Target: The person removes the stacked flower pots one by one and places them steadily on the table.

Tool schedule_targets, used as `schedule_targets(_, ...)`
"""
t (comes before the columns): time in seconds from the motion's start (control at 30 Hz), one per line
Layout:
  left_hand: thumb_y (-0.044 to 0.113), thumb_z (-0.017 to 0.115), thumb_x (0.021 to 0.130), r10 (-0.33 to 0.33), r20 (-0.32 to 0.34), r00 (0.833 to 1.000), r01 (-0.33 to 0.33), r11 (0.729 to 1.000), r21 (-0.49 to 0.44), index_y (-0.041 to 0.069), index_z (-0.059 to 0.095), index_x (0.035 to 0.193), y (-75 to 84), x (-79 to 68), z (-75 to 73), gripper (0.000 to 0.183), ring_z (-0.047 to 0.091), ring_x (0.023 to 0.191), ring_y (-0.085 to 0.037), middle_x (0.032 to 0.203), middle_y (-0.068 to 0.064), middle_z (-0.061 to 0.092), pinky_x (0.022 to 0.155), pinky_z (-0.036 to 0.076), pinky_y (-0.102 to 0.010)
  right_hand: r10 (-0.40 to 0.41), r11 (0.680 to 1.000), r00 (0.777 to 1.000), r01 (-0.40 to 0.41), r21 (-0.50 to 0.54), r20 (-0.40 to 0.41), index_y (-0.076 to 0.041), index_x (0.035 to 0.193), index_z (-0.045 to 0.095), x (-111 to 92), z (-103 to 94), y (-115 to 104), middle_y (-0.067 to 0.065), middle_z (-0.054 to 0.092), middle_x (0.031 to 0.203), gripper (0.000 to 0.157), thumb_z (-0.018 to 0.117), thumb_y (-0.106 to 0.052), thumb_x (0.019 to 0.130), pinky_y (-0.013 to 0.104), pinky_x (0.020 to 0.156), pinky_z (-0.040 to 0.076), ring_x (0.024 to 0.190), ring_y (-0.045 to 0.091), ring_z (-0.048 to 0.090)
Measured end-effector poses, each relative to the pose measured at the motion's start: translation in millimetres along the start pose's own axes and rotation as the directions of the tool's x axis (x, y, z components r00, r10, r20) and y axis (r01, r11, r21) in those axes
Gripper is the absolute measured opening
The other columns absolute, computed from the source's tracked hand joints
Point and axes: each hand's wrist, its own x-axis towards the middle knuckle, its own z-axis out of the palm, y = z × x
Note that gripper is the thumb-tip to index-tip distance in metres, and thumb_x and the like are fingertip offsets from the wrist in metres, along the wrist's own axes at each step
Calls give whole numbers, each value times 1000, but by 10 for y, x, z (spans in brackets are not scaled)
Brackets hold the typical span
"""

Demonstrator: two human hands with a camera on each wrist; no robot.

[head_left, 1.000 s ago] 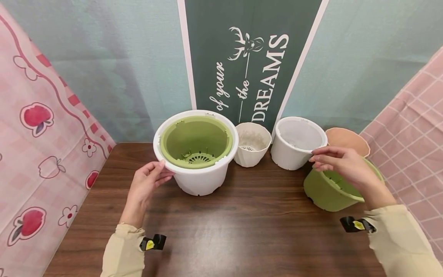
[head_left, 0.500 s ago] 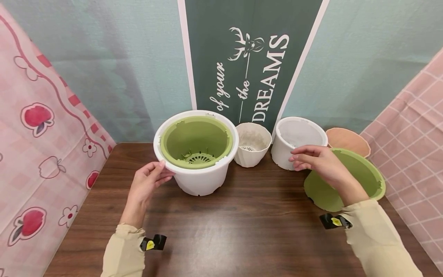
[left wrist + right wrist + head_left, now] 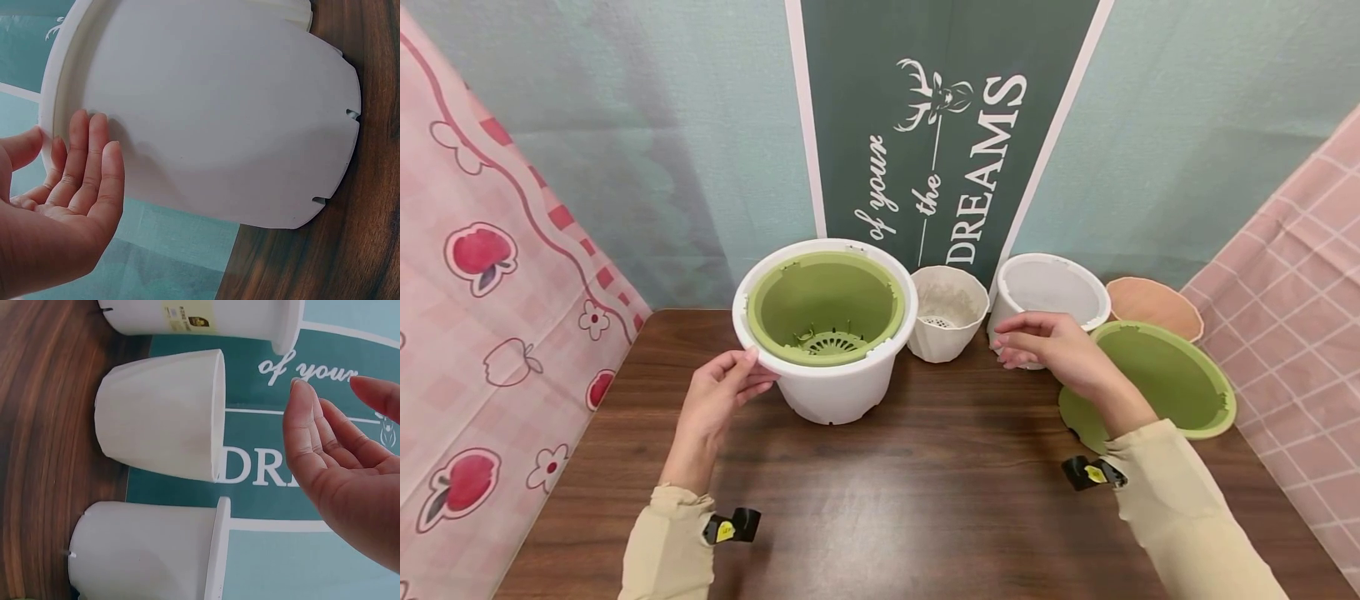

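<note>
A large white flowerpot stands upright at the left of the table, with a green flowerpot nested in it. My left hand grips the white pot's rim at its near left, thumb on top and fingers beneath. The left wrist view shows these fingers alongside the pot's wall. On the right, my right hand hangs with relaxed fingers and holds nothing. Seen from the head, it overlaps the medium white flowerpot. To its left stands a small cream faceted flowerpot, also in the right wrist view.
A second green flowerpot stands at the far right, partly behind the right forearm. An orange flowerpot is behind it. The pots stand along the back of the brown wooden table. Cloths hang behind and at both sides.
My right hand has moved left from beside the second green pot to in front of the medium white pot. The left hand and the pots have stayed put.
</note>
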Motion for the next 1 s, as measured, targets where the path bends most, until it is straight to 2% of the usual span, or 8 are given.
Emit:
schedule_targets(0.17,26,60,90,59,39,998,-58,998,-12,10,59,80,-70,24,-39,19,65,75,-12,75,0,66,73,54,-26,10,1000,1000,-9,-8,11,17,111,48,34,54,-37,4,67,86,32,55,-6,90,32,70,55,73,17,65)
schedule_targets(0.2,27,61,89,82,75,994,-78,995,-59,8,60,82,-244,159,-136,19,65,76,-14,77,-3,66,73,54,-26,9,1000,1000,-9,-13,13,17,111,49,41,62,-43,5,67,86,32,55,-6,90,33,71,55,73,17,65)
schedule_targets(0.3,30,62,88,98,92,991,-93,994,-58,8,60,83,-274,173,-155,22,65,76,-14,78,-3,66,73,55,-27,1,1000,1000,-1,-16,27,17,111,50,66,89,-63,6,66,87,31,55,-6,90,32,71,55,71,15,64)
schedule_targets(0.4,27,60,89,76,67,995,-73,996,-50,10,60,82,-257,167,-139,19,65,75,-13,77,-2,66,73,54,-27,-5,1000,1000,6,-15,31,17,111,50,97,121,-86,6,66,85,30,54,-4,90,31,70,55,70,15,64)
schedule_targets(0.43,27,60,90,53,31,998,-53,999,-5,11,59,80,-85,35,-43,19,65,75,-12,75,1,66,74,54,-26,-7,1000,999,8,-12,32,17,111,50,108,132,-94,6,66,85,30,54,-4,90,30,69,55,70,15,64)
schedule_targets(0.57,20,54,93,6,8,1000,-6,1000,-7,12,59,77,-19,10,-6,18,64,73,-12,73,2,65,74,54,-26,-8,1000,999,8,-5,37,18,111,49,141,175,-119,8,66,84,29,53,-1,89,29,69,55,69,13,63)
schedule_targets(0.73,17,51,94,-20,-2,1000,20,1000,-9,13,58,77,1,8,1,20,64,73,-11,72,2,65,74,54,-26,-5,1000,999,5,-3,51,18,111,49,178,223,-129,10,65,85,28,53,0,89,29,70,55,69,13,63)
schedule_targets(1.0,17,51,94,-15,-1,1000,15,1000,-15,13,58,76,-14,22,-9,20,64,72,-11,71,2,65,73,54,-26,20,1000,999,-19,-22,49,14,111,52,247,313,-157,10,66,85,29,57,-2,87,32,70,56,70,18,64)
